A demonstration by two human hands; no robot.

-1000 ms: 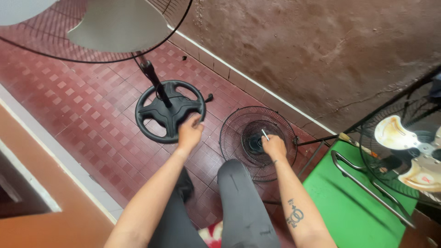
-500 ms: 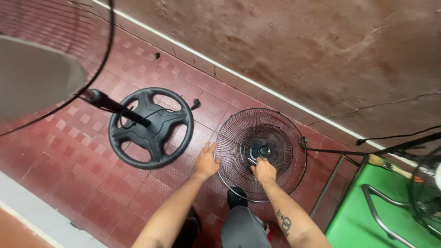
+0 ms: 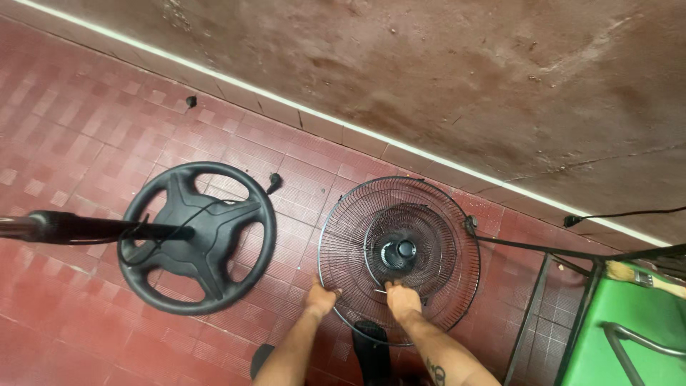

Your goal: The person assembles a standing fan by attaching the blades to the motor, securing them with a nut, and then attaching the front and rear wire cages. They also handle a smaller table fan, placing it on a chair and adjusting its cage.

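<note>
A round black wire fan grille (image 3: 421, 214) lies flat on the red tiled floor (image 3: 86, 121). My left hand (image 3: 320, 299) grips its near-left rim. My right hand (image 3: 401, 300) is closed on the wires near the grille's centre hub (image 3: 400, 251), apparently with a thin tool, though that is hard to make out. To the left stands a round black fan base (image 3: 204, 239) with its pole (image 3: 78, 227) leaning toward the camera.
A stained wall (image 3: 464, 78) with a pale skirting strip runs behind the grille. A green table (image 3: 629, 336) with a metal frame is at the right. A black cable (image 3: 622, 213) runs along the wall base at right.
The view has shifted toward the grille. My left hand moved from the fan base to the grille's rim, and my right hand stays at the grille near its hub.
</note>
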